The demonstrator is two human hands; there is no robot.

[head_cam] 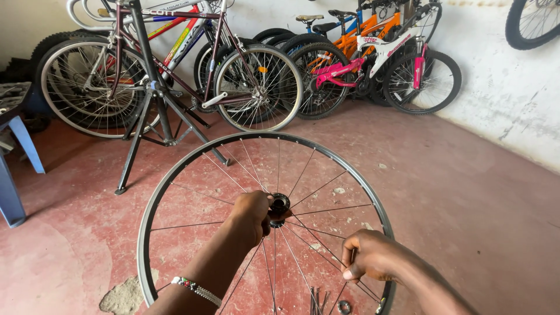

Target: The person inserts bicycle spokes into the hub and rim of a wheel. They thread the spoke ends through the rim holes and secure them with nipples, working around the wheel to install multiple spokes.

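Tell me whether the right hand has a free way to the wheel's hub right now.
Probably yes. The right hand is at the spokes just below and right of the hub. Only thin spokes lie between, though the left hand already grips the hub's left side.

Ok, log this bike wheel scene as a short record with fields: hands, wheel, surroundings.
left hand: left hand grips the hub
right hand: right hand pinches a spoke near the rim
wheel: bare, no tyre, held upright
floor: red floor, small metal parts below the wheel
behind: work stand, bicycles along the wall
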